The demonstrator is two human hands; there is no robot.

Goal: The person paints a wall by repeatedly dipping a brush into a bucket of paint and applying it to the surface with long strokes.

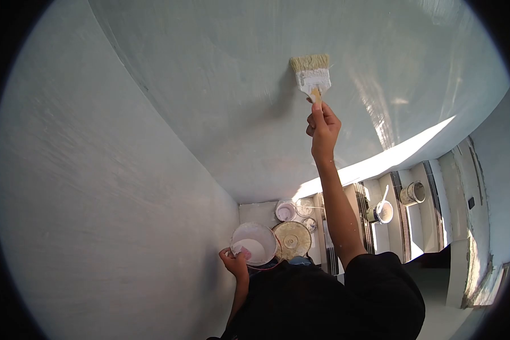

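Note:
My right hand [324,127], raised in front of the wall [221,73], is closed round the handle of a wide flat paintbrush [313,76]. White paint coats the brush's ferrule, and its pale bristles point upward, close to the wall surface. Lower down, my left hand [234,263] grips the rim of a white bucket [272,241] at its left side. White liquid paint lies inside the bucket. A pinkish patch [243,253] shows just inside the rim by the left fingers; what it is I cannot tell.
Beside the bucket stand a round stained lid [292,240] and a smaller pail [285,211]. Stairs with dark-edged treads [402,215] descend at the right, holding a paint can with a stick [381,212] and another can [413,193]. A second wall [107,187] rises at the left.

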